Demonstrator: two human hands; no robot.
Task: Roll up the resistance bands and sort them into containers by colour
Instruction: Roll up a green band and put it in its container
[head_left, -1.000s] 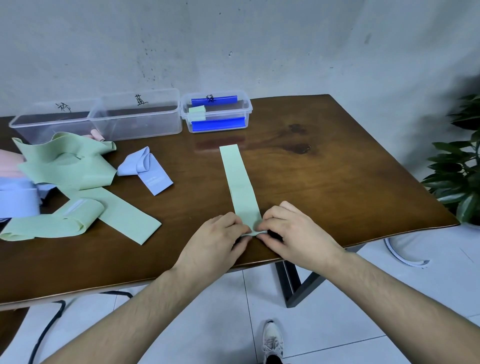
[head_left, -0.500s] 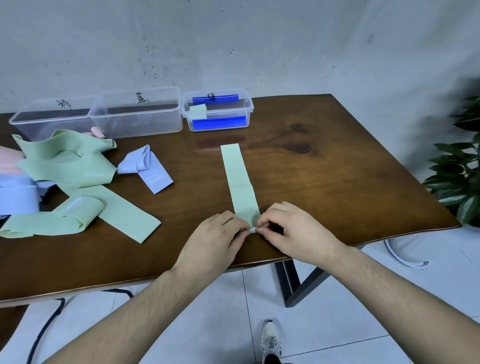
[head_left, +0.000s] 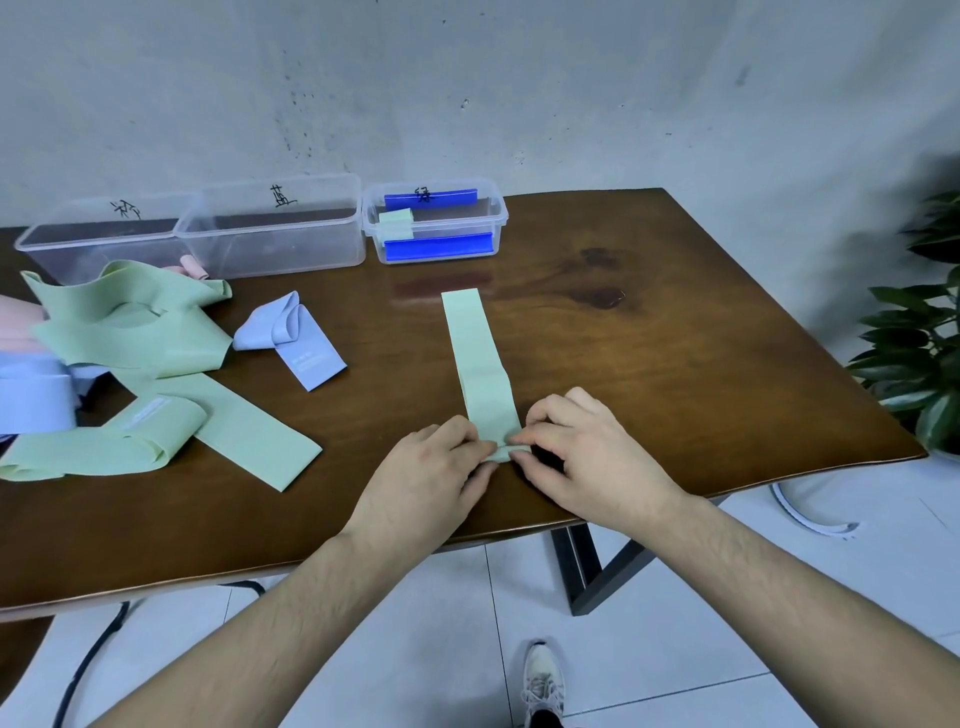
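A: Containers first. We log three clear plastic boxes in a row at the far edge of the wooden table (head_left: 675, 364). The left box (head_left: 98, 236) and the middle box (head_left: 270, 231) each carry a handwritten mark on the far wall; we see nothing in either, though the left one's near wall is partly hidden behind a crumpled green band (head_left: 130, 322). The right box (head_left: 434, 223), smaller and with blue clip handles, holds one rolled green band (head_left: 396, 221) at its left end.

B: Hands?

A: Both come in over the near table edge, palms down, knuckles up. The left hand (head_left: 426, 483) and right hand (head_left: 587, 457) meet at the near end of the flat green band (head_left: 480, 364). Fingers are curled, and the tips of each hand pinch that end, which we see turned up into a small tight fold between them.

B: The band itself?

A: Pale green, smooth, lying straight and flat on the table, running from the hands toward the right box; its far end stops short of the box.

B: Other bands?

A: At left, well apart from the hands: a flat green strip (head_left: 249, 431), a looped green band with a white label (head_left: 104, 441), a folded blue band (head_left: 296, 338), and blue (head_left: 34, 400) and pink (head_left: 15, 322) ones at the frame edge. A small pink roll (head_left: 193, 266) sits just before the boxes.
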